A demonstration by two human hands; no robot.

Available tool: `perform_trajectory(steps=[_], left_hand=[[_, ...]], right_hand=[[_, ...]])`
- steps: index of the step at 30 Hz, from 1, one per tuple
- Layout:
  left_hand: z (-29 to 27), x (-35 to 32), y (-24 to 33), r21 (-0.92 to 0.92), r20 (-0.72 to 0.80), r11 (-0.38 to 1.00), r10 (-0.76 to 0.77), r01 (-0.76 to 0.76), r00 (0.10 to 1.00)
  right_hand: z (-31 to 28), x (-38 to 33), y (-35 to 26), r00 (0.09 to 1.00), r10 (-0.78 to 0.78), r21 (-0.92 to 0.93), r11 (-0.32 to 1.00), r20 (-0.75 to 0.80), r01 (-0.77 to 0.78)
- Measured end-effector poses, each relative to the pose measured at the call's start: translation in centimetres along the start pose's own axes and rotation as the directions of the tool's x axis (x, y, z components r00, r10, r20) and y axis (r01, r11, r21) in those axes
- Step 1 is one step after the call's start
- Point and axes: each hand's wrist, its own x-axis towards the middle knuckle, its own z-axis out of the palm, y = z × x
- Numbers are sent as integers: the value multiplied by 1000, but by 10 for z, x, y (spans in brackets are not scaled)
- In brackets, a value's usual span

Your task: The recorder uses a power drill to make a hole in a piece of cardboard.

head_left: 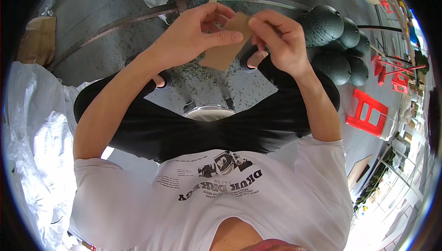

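Note:
I hold a small tan cardboard-like piece [224,52] in front of me with both hands. My left hand [193,34] pinches its left side, thumb laid across the face. At the upper right edge my right hand [278,37] grips it with curled fingers. Below the piece are my knees in black trousers and my white printed shirt. Whether something small is also held in my right fingers is hidden.
Grey concrete floor [106,16] strewn with small chips, curved metal strips [115,25] across it. Dark green dotted spheres [336,43] stacked at right, a red plastic stool [368,113] beyond. White woven sacking [32,126] at left, a cardboard box [37,39] at far left.

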Motion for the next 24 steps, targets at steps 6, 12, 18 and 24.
perform_trajectory(steps=[6, 12, 18, 24], left_hand=[[-12, -1, -6, 195, 78, 972, -146, 129, 986], [-4, -9, -7, 616, -33, 785, 114, -70, 993], [-9, -10, -5, 693, 130, 612, 415, -382, 901], [-35, -9, -3, 93, 101, 995, -28, 18, 995]], right_hand=[[-13, 6, 2, 989, 39, -17, 999, -144, -41], [-11, 2, -6, 997, 43, -102, 994, -58, -49], [-16, 0, -6, 999, 38, -136, 990, 22, -35], [-27, -4, -10, 978, -205, 54, 978, 39, 202]])
